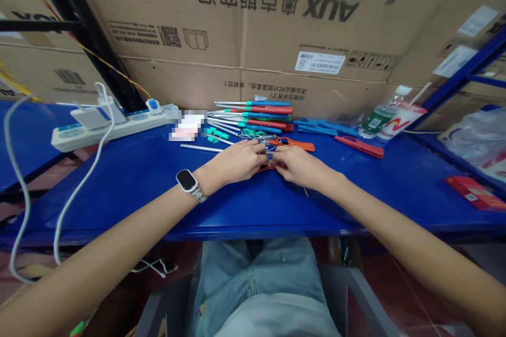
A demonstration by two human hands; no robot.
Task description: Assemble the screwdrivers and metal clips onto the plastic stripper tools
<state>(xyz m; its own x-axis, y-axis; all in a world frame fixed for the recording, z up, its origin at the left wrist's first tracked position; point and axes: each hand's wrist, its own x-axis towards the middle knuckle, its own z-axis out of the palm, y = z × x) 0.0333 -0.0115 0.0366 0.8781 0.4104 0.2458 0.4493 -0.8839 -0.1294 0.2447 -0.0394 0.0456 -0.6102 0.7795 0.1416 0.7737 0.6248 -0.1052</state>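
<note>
My left hand and my right hand meet over the table, fingers curled and pinched close together. Between them shows part of an orange-red plastic handle shell, with small parts and thin wire at the fingertips; fingers hide most of it. A metal rod runs leftward from behind my left hand. Just beyond the fingers lies an open orange handle shell. Behind it are stacked several long-rod tools with blue and red handles and green collars. Loose green collars lie beyond my left hand.
Blue handle shells and a red one lie right, near a bottle and a paper cup. A power strip with white cables is left. A cardboard box stands behind; a red packet lies far right.
</note>
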